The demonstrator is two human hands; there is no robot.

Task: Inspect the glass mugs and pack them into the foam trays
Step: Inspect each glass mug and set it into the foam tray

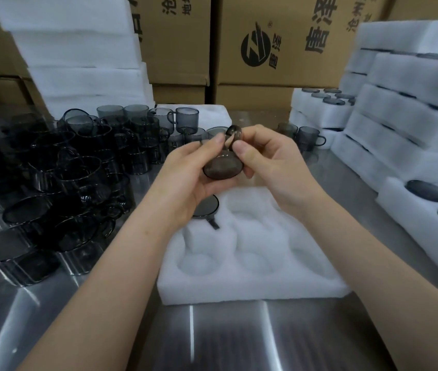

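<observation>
Inspection step: left hand (185, 167) and right hand (274, 162) each close their grip on one smoky grey glass mug (222, 167). Next: seat it in the white foam tray (252, 287), an empty pocket at 6 o'clock.

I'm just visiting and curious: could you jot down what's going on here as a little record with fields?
Activity: a person inspecting a smoky glass mug held in both hands
Left hand: cradles the mug's body
Right hand: pinches the handle
Foam tray: in front of the person, one packed mug in a far-left pocket, other visible pockets empty
Unpacked mugs: crowded on the metal table, left
Filled trays: stacked at right
Background: cardboard boxes
</observation>
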